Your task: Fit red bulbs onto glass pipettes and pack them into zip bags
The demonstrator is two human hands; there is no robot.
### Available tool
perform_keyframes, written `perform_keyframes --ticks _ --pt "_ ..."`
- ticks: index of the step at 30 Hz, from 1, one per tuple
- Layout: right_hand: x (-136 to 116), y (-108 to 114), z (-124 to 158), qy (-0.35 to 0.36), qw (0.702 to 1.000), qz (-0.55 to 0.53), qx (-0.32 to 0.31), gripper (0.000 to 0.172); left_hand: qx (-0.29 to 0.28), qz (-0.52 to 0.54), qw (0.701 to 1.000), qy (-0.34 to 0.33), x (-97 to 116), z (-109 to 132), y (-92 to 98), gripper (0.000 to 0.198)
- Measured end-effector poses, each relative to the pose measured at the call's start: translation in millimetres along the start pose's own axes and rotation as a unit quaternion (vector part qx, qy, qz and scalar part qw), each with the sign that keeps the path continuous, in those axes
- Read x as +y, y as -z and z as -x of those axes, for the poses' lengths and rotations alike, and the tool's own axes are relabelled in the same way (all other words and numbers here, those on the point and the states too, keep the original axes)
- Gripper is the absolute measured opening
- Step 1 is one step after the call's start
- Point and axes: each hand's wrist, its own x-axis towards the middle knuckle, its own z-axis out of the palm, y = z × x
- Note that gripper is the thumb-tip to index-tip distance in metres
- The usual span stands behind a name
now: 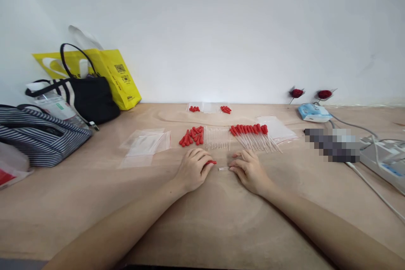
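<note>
My left hand (193,168) pinches a red rubber bulb (211,162), its end poking out past the fingertips toward the right. Facing it across a small gap, my right hand (249,170) grips a clear dropper tube (223,169) that points left. Just beyond my left hand lies a pile of loose red rubber bulbs (191,136). A row of bare clear tubes (217,137) sits between that pile and several droppers (253,135), whose tubes have red bulbs on their far ends.
Clear zip bags (147,145) lie at left, more bags (275,128) at right. Small red bulbs (225,109) rest on a bag by the wall. Bags, including a yellow one (122,80), crowd the left; a tissue pack (314,112) and a power strip (387,164) with cables stand right.
</note>
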Motion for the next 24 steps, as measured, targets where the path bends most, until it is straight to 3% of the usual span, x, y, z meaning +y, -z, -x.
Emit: perform_keyframes --ticks 11,24 --pt "-9.5 0.8 -4.5 -0.013 0.999 0.033 0.038 0.017 -0.002 -0.011 1.0 0.029 -2.3 3.7 0.1 0.02" --pt "-17.3 1.2 -6.8 -0.013 0.999 0.018 0.029 0.019 -0.009 -0.01 1.0 0.02 1.8 2.4 1.7 0.019"
